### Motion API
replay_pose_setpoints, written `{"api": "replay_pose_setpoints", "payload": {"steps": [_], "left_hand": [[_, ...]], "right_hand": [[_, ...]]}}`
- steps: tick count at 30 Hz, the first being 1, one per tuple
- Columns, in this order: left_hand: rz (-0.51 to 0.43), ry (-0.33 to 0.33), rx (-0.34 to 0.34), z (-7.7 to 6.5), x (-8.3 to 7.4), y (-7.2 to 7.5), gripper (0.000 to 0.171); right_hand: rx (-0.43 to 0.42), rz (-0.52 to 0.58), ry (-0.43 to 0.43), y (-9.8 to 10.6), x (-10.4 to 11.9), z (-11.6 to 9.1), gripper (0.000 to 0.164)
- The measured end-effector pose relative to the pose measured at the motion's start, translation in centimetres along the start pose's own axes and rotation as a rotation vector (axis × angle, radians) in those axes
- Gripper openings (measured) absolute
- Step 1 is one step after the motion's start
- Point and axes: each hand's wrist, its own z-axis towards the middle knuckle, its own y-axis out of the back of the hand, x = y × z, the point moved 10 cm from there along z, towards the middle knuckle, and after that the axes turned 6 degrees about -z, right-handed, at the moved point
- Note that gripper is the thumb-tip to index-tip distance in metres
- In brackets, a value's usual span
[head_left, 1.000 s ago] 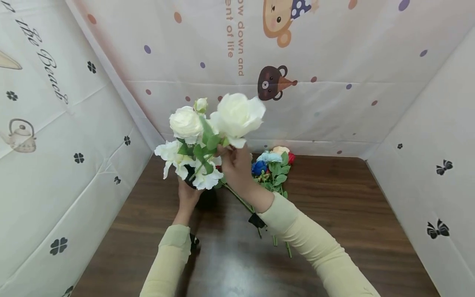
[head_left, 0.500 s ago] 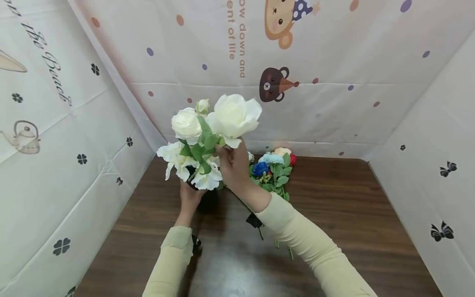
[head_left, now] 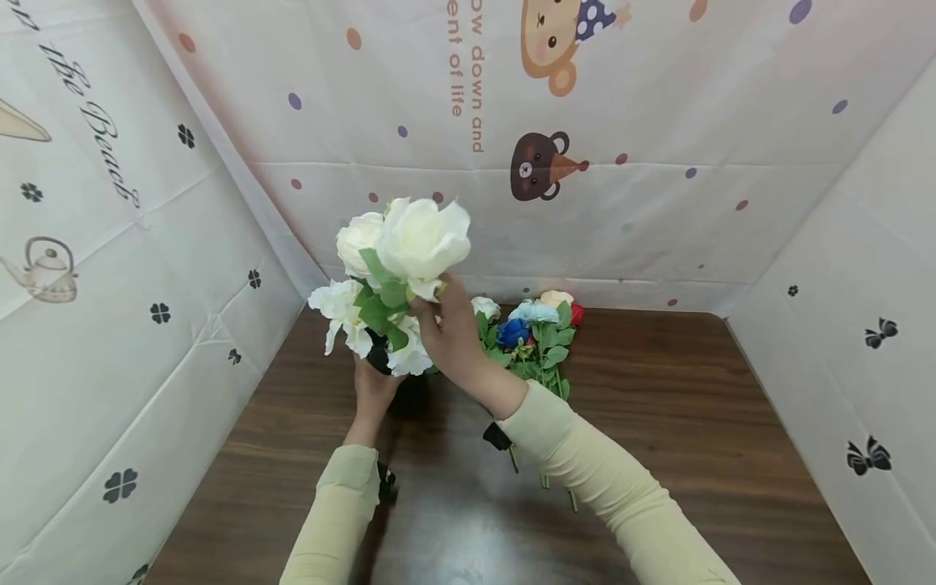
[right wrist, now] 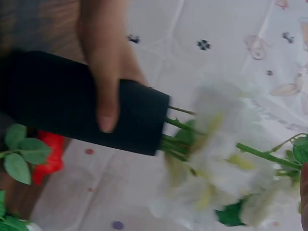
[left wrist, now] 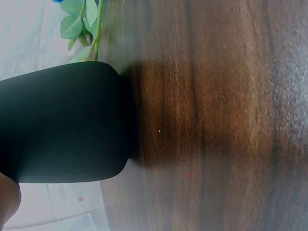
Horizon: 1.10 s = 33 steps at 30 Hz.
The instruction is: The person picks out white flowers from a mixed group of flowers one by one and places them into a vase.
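Note:
My left hand (head_left: pixel 374 390) grips a black vase (left wrist: pixel 67 122) near its top. In the right wrist view, the thumb lies across the vase's side and green stems come out of its mouth. White flowers (head_left: pixel 340 305) spread above the vase in the head view. My right hand (head_left: pixel 459 337) pinches a white artificial rose (head_left: pixel 424 240) just under its bloom, over the right side of the bunch. The rose's green stem (right wrist: pixel 267 155) slants toward the white flowers in the right wrist view. Its leaves (head_left: pixel 383 305) overlap the bunch, and its lower end is hidden.
Several artificial flowers lie on the dark wooden table (head_left: pixel 658 422) to the right, among them a blue rose (head_left: pixel 513 331), a light blue flower (head_left: pixel 534 312) and a red flower (right wrist: pixel 48 156). Printed white cloth (head_left: pixel 629 236) stands behind the table and along both sides.
My right hand and the white rose have moved left and slightly down over the bunch, covering the small bud. My left hand stays at the vase.

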Motion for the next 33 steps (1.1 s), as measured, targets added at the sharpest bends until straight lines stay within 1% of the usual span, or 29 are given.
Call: {"api": "replay_pose_setpoints", "payload": {"steps": [4,6,9,12,17,20,23,24,26,29,33], "left_hand": [[0.005,0.015,0.005,0.0,0.2,-0.1,0.097],[0.002,0.031,0.016,0.0,0.3,-0.1,0.096],[0.007,0.064,0.032,0.1,0.5,-0.2,0.096],[-0.012,0.092,0.046,0.1,0.7,-0.4,0.096],[-0.035,0.114,0.049,0.0,0.8,-0.4,0.093],[-0.031,0.122,0.052,-0.1,0.9,-0.4,0.096],[-0.010,0.110,0.054,-0.1,0.9,-0.4,0.100],[-0.016,0.100,0.054,-0.1,0.8,-0.4,0.101],[-0.019,0.078,0.052,0.0,0.7,-0.4,0.102],[-0.032,0.047,0.045,0.0,0.6,-0.3,0.100],[-0.061,0.029,0.032,0.0,0.6,-0.2,0.096]], "right_hand": [[0.102,-0.069,-0.106,-1.7,-1.9,-1.1,0.037],[0.148,-0.111,-0.140,-2.4,-2.6,-1.6,0.040],[0.200,-0.163,-0.157,-3.2,-3.4,-2.2,0.038],[0.225,-0.211,-0.165,-3.8,-4.2,-2.5,0.035],[0.241,-0.285,-0.183,-4.6,-5.5,-3.1,0.025],[0.219,-0.347,-0.163,-4.8,-5.9,-3.3,0.024],[0.176,-0.428,-0.130,-4.8,-5.9,-3.4,0.028],[0.162,-0.450,-0.125,-4.8,-6.0,-3.5,0.030],[0.155,-0.499,-0.129,-4.9,-6.2,-3.8,0.029],[0.173,-0.535,-0.160,-5.2,-6.8,-4.4,0.027],[0.193,-0.510,-0.221,-5.4,-7.7,-5.0,0.027]]}}
